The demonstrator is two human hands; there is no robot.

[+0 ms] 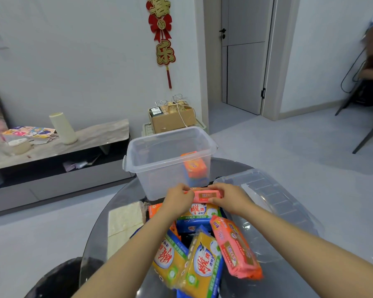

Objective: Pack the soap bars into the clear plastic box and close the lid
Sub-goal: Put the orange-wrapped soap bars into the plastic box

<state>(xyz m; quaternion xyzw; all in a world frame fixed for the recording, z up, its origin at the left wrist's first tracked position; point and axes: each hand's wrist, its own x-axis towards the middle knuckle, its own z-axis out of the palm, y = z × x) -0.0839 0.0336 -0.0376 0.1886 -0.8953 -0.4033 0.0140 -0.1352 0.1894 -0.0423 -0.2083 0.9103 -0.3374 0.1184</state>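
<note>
Both hands are holding one pink soap bar (205,195) by its two ends, the left hand (178,201) on one end and the right hand (229,197) on the other, fingers wrapped close around it. The bar sits level, just in front of the near wall of the clear plastic box (170,160), above the pile of other soap bars (199,239). This looks like the packing step, with a new bar on its way into the box. Inside the box there is already an orange soap pack (194,164) standing near the right side, on top of something blue, so most of the box floor on the left looks free. The next move, I think, needs the bar to go up and over the near rim, because the wall is taller than where the bar is now, and then down into the free part. The rim is the edge to watch, since the bar could bump it if it stays low. The lid (274,203) lies flat on the worktop (99,244) to the right of the box, well clear of the opening, so it is not in the way. Many bars are still on the worktop: yellow ones, a blue and white one, and another pink one near the right arm. The box is far from full and the lid comes last.
</note>
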